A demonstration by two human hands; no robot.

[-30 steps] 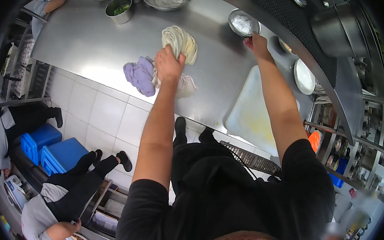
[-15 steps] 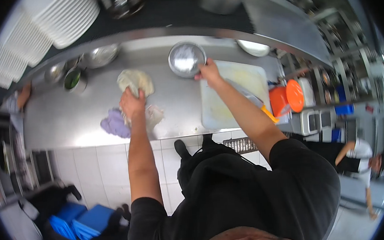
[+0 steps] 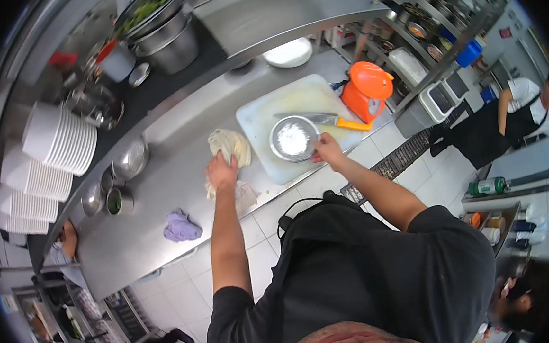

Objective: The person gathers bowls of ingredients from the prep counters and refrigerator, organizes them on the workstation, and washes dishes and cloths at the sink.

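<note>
My right hand (image 3: 329, 152) pinches the rim of a small round metal bowl (image 3: 274, 144) with something white inside. That bowl is over the white cutting board (image 3: 257, 116); whether it touches the board I cannot tell. Behind it a knife with a yellow handle (image 3: 353, 125) lies on the board, part of its blade hidden. My left hand (image 3: 223, 172) has its fingers on a crumpled cream cloth (image 3: 232, 146), gripping it against the steel counter (image 3: 144, 230). Cloth spreads out on both sides of that hand. To the left lies a purple cloth (image 3: 181, 226).
An orange kitchen scale (image 3: 366, 92) stands at the board's right end. White plates (image 3: 289, 53) sit behind the board. Metal bowls (image 3: 130, 158) and a pot with green contents (image 3: 119, 201) are at the back left. Stacked white dishes (image 3: 59, 138) fill the shelf. Another person (image 3: 499, 115) stands at right.
My right hand has brought the metal bowl from the counter's back to over the cutting board. My left hand and the cream cloth have moved right, away from the purple cloth. The view has turned.
</note>
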